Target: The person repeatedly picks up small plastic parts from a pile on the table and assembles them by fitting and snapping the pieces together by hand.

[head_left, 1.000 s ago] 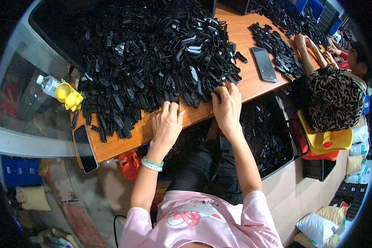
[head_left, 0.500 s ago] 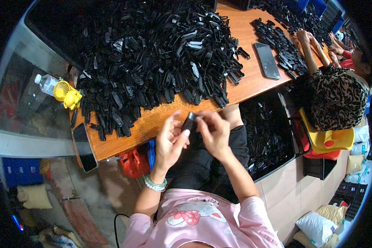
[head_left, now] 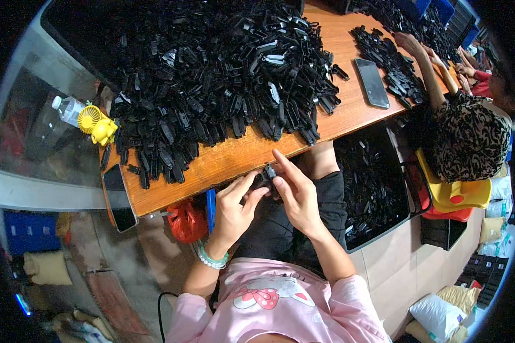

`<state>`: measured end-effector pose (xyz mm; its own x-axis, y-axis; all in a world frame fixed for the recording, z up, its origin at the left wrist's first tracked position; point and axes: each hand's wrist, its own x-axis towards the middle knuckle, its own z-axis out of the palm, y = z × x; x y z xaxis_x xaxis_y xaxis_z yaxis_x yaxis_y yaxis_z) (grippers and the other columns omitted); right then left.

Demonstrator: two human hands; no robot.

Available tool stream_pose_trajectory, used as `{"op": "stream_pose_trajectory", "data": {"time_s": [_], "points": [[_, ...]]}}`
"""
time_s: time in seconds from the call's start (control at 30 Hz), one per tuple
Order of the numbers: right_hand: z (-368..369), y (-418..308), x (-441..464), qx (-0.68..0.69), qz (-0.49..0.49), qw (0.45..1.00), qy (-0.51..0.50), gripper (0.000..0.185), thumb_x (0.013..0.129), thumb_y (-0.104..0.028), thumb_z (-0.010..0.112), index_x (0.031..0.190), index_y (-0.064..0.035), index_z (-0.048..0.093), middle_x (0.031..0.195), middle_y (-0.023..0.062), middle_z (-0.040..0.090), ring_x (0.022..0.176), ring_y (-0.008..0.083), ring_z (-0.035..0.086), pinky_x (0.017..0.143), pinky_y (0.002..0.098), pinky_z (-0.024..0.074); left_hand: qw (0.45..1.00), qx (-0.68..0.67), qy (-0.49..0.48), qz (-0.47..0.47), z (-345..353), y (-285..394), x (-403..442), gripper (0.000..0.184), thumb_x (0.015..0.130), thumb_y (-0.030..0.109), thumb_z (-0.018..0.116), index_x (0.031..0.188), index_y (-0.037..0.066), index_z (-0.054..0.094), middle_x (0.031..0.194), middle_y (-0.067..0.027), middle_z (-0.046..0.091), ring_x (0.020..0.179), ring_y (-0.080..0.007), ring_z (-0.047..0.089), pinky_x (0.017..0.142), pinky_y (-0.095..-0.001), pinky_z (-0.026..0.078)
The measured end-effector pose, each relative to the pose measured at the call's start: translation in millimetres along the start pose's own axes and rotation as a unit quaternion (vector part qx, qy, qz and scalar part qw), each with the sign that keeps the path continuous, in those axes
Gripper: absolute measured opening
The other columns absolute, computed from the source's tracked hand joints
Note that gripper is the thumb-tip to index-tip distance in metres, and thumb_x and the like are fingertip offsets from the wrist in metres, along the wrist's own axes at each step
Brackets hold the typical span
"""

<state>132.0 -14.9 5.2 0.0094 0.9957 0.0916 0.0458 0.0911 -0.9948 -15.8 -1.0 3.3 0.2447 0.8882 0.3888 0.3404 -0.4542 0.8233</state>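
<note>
A small black plastic part (head_left: 264,178) is held just off the table's front edge, above my lap. My left hand (head_left: 233,207), with beaded bracelets at the wrist, pinches it between thumb and fingers. From the other side my right hand (head_left: 299,204) grips it with the thumb, while its index finger points up and away. The fingers hide much of the part, so its exact kind is unclear. Beyond both hands, a large heap of similar black parts (head_left: 212,80) covers the wooden table (head_left: 223,153).
A phone (head_left: 372,83) lies by a smaller pile (head_left: 392,68); another phone (head_left: 119,200) is at the left corner. Nearby are a yellow fan (head_left: 97,124) and a bottle (head_left: 67,110). A black bin of parts (head_left: 372,188) stands lower right. A co-worker (head_left: 469,137) sits at right.
My hands have lowered slightly and closed in around the part, which was upright and is now tilted and more covered. My right index finger has stretched out. A co-worker's hand moved left over the pile.
</note>
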Motion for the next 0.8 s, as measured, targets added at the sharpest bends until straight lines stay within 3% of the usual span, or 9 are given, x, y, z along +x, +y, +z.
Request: {"op": "stream_pose_trajectory", "data": {"time_s": [0.03, 0.07, 0.13, 0.2, 0.4, 0.6, 0.67, 0.73, 0.8], "points": [[-0.4, 3.0, 0.0, -0.026, -0.06, 0.998, 0.002, 0.045, 0.085, 0.0, 0.055, 0.129, 0.0005, 0.047, 0.099, 0.014, 0.057, 0.084, 0.0188, 0.057, 0.073, 0.0262, 0.0463, 0.997, -0.057, -0.018, -0.043, 0.3, -6.5, -4.6, 0.035, 0.083, 0.006, 0.065, 0.115, -0.006, 0.056, 0.1, -0.0182, 0.065, 0.065, -0.0194, 0.065, 0.054, -0.027, 0.05], [-0.9, 4.9, -0.7, -0.052, -0.12, 0.991, 0.003, 0.045, 0.084, 0.0, 0.056, 0.129, 0.0005, 0.047, 0.1, 0.0149, 0.058, 0.088, 0.0211, 0.057, 0.078, 0.0288, 0.0458, 0.997, -0.057, -0.018, -0.045, -1.9, -5.0, -6.9, 0.035, 0.083, 0.006, 0.065, 0.115, -0.006, 0.056, 0.1, -0.0182, 0.065, 0.065, -0.0194, 0.065, 0.054, -0.027, 0.05], [-3.9, 3.7, -4.0, -0.008, -0.093, 0.995, -0.019, 0.045, 0.083, -0.002, 0.057, 0.127, 0.0011, 0.048, 0.102, 0.0165, 0.058, 0.093, 0.0252, 0.057, 0.085, 0.0328, 0.0432, 0.976, -0.151, -0.032, -0.155, -5.6, -0.4, -7.4, 0.035, 0.084, 0.006, 0.064, 0.115, -0.008, 0.056, 0.096, -0.0153, 0.066, 0.058, -0.0151, 0.062, 0.051, -0.0246, 0.048], [-10.3, 5.2, -3.9, -0.048, -0.098, 0.991, -0.075, 0.042, 0.083, -0.002, 0.057, 0.124, 0.0018, 0.05, 0.101, 0.0164, 0.058, 0.092, 0.0262, 0.057, 0.084, 0.0322, 0.0438, 0.973, -0.174, -0.028, -0.152, -5.9, -0.7, -8.0, 0.034, 0.085, 0.005, 0.063, 0.114, -0.01, 0.056, 0.09, -0.0123, 0.066, 0.055, -0.0119, 0.059, 0.05, -0.0235, 0.047], [-14.3, 6.0, -4.1, -0.063, -0.09, 0.989, -0.102, 0.039, 0.082, -0.002, 0.058, 0.121, 0.0007, 0.053, 0.093, 0.0152, 0.057, 0.086, 0.0273, 0.056, 0.078, 0.0339, 0.0443, 0.975, -0.165, -0.05, -0.137, -9.4, -2.7, -7.3, 0.03, 0.086, 0.004, 0.06, 0.113, -0.007, 0.058, 0.08, -0.0093, 0.063, 0.056, -0.012, 0.06, 0.045, -0.0202, 0.044], [-15.8, 4.1, -4.5, -0.093, -0.087, 0.984, -0.123, 0.04, 0.081, 0.004, 0.057, 0.12, 0.0, 0.051, 0.088, 0.0152, 0.054, 0.079, 0.0281, 0.056, 0.07, 0.0334, 0.0459, 0.994, -0.06, -0.07, -0.063, -19.2, 4.3, 1.9, 0.024, 0.083, 0.003, 0.063, 0.105, -0.008, 0.062, 0.073, -0.008, 0.061, 0.049, -0.0094, 0.053, 0.044, -0.0222, 0.04], [-13.9, 4.9, -5.8, -0.095, -0.067, 0.984, -0.134, 0.041, 0.08, 0.005, 0.057, 0.12, 0.0005, 0.05, 0.087, 0.0155, 0.054, 0.077, 0.0295, 0.056, 0.068, 0.0341, 0.0465, 0.996, 0.002, -0.083, -0.043, -22.0, 5.5, 3.8, 0.027, 0.078, 0.002, 0.068, 0.101, -0.008, 0.06, 0.076, -0.0173, 0.062, 0.061, -0.0248, 0.062, 0.055, -0.0312, 0.047], [-10.0, 11.0, -5.5, -0.174, -0.195, 0.96, -0.101, 0.043, 0.079, 0.005, 0.057, 0.121, 0.0014, 0.048, 0.086, 0.0162, 0.052, 0.075, 0.0329, 0.056, 0.064, 0.0371, 0.0468, 0.995, 0.011, -0.089, -0.033, -25.4, 13.0, 7.3, 0.027, 0.077, 0.003, 0.069, 0.1, -0.009, 0.06, 0.075, -0.018, 0.062, 0.064, -0.0276, 0.062, 0.056, -0.0318, 0.047], [-9.7, 8.7, -7.5, -0.192, -0.189, 0.957, -0.105, 0.044, 0.077, 0.006, 0.057, 0.12, 0.0022, 0.048, 0.085, 0.0175, 0.051, 0.075, 0.0355, 0.055, 0.064, 0.0396, 0.0463, 0.995, 0.022, -0.094, -0.026, -25.7, 14.8, 6.8, 0.027, 0.077, 0.003, 0.069, 0.099, -0.009, 0.06, 0.075, -0.0187, 0.062, 0.066, -0.0304, 0.062, 0.058, -0.0324, 0.047]]}}
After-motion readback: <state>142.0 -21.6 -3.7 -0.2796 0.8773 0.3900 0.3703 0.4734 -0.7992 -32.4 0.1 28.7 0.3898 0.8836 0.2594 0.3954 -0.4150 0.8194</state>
